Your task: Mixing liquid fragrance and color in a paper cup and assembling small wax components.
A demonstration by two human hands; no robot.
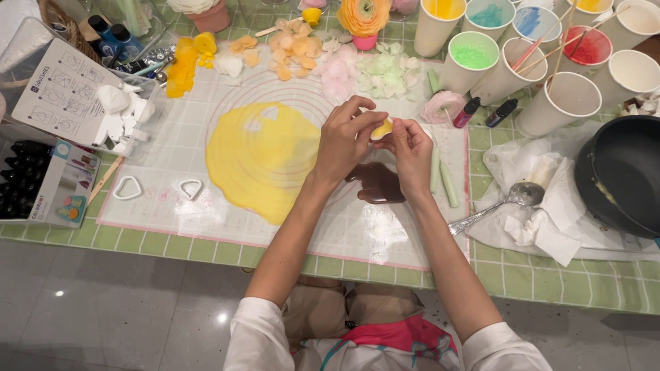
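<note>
Pinching a soft yellow petal (382,128) (thin, curled) between both hands (377,141).

This looks like a craft table at home. A clear work mat (206,206) lies on a green checked tablecloth (550,282). Above the mat stand paper cups (557,103) of coloured stuff. Beside them, soft petals (295,48) lie in heaps. Left of the mat sits a box of small bottles (41,182). Right of it is a dark pan (622,178).

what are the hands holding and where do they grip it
A small yellow petal-like piece, pinched at its edges between the fingertips of the left hand and right hand, above the mat.
</note>
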